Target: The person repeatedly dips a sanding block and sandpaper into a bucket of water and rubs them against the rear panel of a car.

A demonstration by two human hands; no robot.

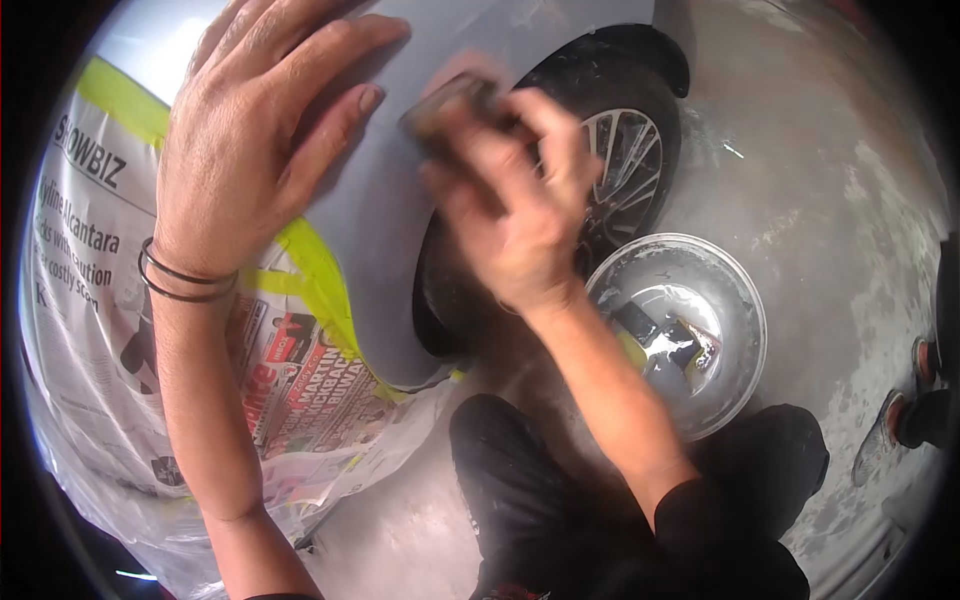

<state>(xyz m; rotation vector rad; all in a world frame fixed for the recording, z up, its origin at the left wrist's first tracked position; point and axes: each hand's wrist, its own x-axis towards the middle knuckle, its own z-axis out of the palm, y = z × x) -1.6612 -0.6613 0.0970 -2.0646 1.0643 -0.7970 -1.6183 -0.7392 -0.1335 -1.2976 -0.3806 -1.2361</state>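
Observation:
My left hand (pixel 245 150) lies flat on a grey car body panel (pixel 365 235), its fingers stretched out and a dark band round the wrist. My right hand (pixel 525 215) is smeared by motion; its fingers grip a dark sanding block (pixel 455 105) against the same panel, just above the wheel arch. Beside that hand is the car's wheel (pixel 635 150), with a black tyre and silver spokes. Under my right forearm stands a round bucket (pixel 757 330) holding water and several small dark pads (pixel 637 322).
Newspaper (pixel 85 330) and plastic sheeting cover the car on the left, edged with yellow-green tape (pixel 325 285). My dark-trousered knees (pixel 510 460) flank the space below the wheel. Another person's shoe (pixel 880 438) is on the stained concrete floor (pixel 800 180) at right.

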